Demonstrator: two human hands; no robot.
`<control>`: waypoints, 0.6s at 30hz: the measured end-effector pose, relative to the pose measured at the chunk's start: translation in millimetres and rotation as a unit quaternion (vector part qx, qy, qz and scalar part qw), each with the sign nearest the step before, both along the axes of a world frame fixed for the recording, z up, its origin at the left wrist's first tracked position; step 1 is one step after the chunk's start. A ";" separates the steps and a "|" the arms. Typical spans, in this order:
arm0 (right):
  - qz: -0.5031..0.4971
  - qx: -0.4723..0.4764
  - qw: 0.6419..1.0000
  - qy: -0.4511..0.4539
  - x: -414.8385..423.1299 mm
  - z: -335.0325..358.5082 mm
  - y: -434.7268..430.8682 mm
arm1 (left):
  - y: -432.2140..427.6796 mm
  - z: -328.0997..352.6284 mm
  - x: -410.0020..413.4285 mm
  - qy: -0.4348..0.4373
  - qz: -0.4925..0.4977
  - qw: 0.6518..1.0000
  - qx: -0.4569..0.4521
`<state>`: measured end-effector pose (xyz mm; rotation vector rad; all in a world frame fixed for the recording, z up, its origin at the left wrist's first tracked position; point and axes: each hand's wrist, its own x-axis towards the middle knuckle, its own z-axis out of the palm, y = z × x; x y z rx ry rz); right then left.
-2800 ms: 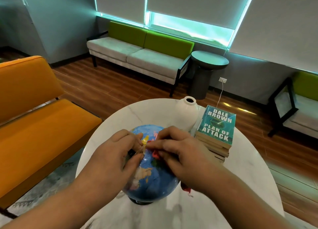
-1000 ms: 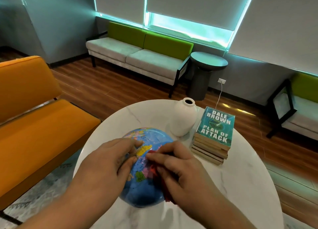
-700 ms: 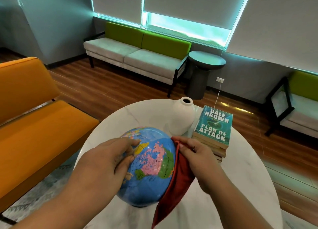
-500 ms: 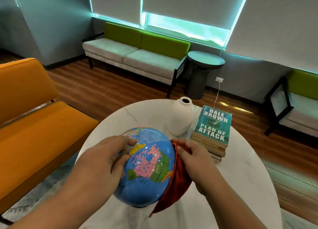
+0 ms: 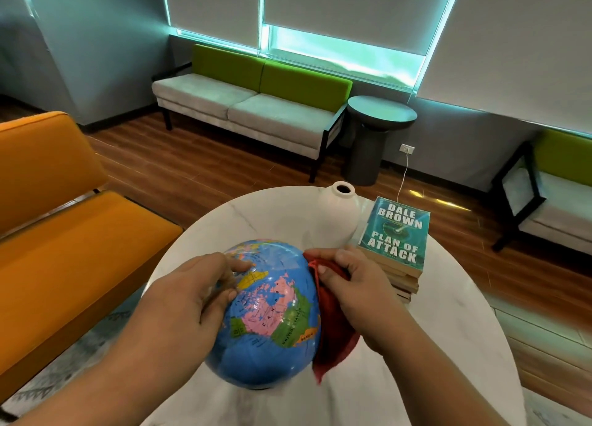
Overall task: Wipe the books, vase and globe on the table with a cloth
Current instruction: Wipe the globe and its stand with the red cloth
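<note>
A blue globe (image 5: 269, 316) with pink, green and yellow countries stands at the near side of the round white marble table (image 5: 448, 345). My left hand (image 5: 195, 300) grips its left side, fingers spread over the top. My right hand (image 5: 355, 284) presses a red cloth (image 5: 333, 332) against the globe's right side; the cloth hangs down toward the tabletop. Behind the globe stands a white vase (image 5: 336, 214). To its right lies a stack of several books (image 5: 395, 246) with a teal cover on top.
An orange sofa (image 5: 61, 233) sits close to the table's left. A green and grey sofa (image 5: 253, 105) and a dark round side table (image 5: 374, 137) stand by the far wall. A green chair (image 5: 551, 195) is at the right.
My right hand has slid the red cloth from the globe's top down its right side. The left hand has kept hold while the globe turned, showing more of the pink and green land.
</note>
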<state>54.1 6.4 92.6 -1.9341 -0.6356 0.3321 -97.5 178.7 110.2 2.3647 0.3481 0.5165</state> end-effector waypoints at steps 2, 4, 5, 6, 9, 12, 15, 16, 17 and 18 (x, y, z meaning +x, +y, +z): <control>0.022 0.008 0.999 -0.025 0.6 4.6 -1.2 | -0.2 0.3 0.3 -0.004 -0.003 1.000 -0.001; 0.003 0.007 0.999 0.037 6.8 0.8 -1.8 | -1.1 0.7 0.4 -0.002 -0.004 1.000 -0.002; -0.012 0.004 0.996 0.090 9.6 -0.8 -0.8 | -1.6 0.9 0.3 -0.001 -0.004 1.000 -0.001; -0.027 -0.014 0.991 0.133 11.2 -2.9 0.6 | -1.7 0.4 0.2 -0.001 -0.005 1.000 0.000; -0.047 -0.063 0.993 0.085 9.5 -4.8 3.0 | -2.1 -0.5 0.3 0.002 -0.004 1.000 -0.001; -0.017 -0.060 0.995 -0.073 -7.8 10.5 5.7 | -0.9 0.2 -0.1 0.009 0.000 1.000 0.014; 0.049 -0.047 0.993 -0.095 -27.7 23.8 7.6 | -0.5 -0.3 -0.6 0.017 -0.001 1.000 0.021; 0.047 -0.043 0.993 -0.101 -28.2 23.2 7.8 | -0.4 -0.8 -0.5 0.018 -0.002 1.000 0.020; 0.030 -0.041 0.992 -0.113 -25.0 21.2 7.4 | -0.5 -1.1 -0.5 0.017 -0.003 1.000 0.021; 0.004 -0.050 0.991 -0.123 -19.5 18.1 6.6 | -0.9 -1.2 -0.8 0.017 -0.002 1.000 0.023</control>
